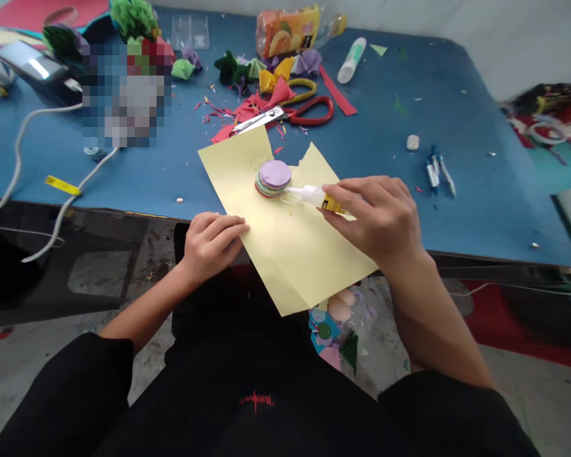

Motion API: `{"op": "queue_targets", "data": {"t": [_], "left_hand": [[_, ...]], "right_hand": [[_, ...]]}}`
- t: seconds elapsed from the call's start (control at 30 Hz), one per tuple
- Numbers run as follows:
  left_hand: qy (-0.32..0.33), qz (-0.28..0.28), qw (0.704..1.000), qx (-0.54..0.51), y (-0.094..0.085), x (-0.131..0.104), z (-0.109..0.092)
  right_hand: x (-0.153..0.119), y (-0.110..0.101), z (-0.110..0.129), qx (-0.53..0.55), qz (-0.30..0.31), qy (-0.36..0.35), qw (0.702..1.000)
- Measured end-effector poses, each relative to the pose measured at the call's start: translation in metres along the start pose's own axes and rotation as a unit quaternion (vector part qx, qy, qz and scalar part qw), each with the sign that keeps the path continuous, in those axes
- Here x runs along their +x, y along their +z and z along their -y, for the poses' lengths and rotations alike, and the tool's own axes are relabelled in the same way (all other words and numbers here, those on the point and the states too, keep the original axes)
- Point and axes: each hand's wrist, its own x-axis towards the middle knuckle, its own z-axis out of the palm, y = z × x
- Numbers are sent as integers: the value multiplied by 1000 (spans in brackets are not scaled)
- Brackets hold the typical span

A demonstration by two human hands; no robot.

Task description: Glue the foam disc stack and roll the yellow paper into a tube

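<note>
My right hand (378,212) grips a small white glue bottle (313,195) with a yellow label. Its thin nozzle reaches the right side of a stack of round paper discs (272,178), lilac on top with other colours beneath. The discs lie on a sheet of pale yellow paper (285,247) with a cut-out notch in its far edge; the sheet overhangs the front of the table. My left hand (214,241) rests at the table's front edge, fingers laid out side by side, with the fingertips at the sheet's left edge. The left thumb is hidden.
Behind the sheet lie scissors (285,114) among red paper scraps (254,109), folded paper flowers (271,73), a juice bottle (288,32) and a glue stick (352,60). White cables (66,206) run along the left. Small pen-like pieces (440,170) lie to the right on the blue table (390,127).
</note>
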Motion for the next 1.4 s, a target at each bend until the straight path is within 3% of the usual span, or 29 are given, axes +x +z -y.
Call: {"op": "queue_targets", "data": {"t": [0.3,0.4,0.6,0.83,1.4], "left_hand": [[-1,-2,1000,2,1,0,0],[0,-3,1000,2,1,-1,1],[-3,-5,1000,-4,2,-2,1],[-7,-12,1000,-7,3,-1,0],[-10,-12,1000,-4,3,-1,0]], "right_hand": [[4,2,13,-2,13,-18,1000],[6,0,22,-2,-14,-24,1000],[12,-4,37,-10,-8,12,1000],[7,-6,29,-33,-26,8,999],[11,-11,39,-7,45,50,998]]}}
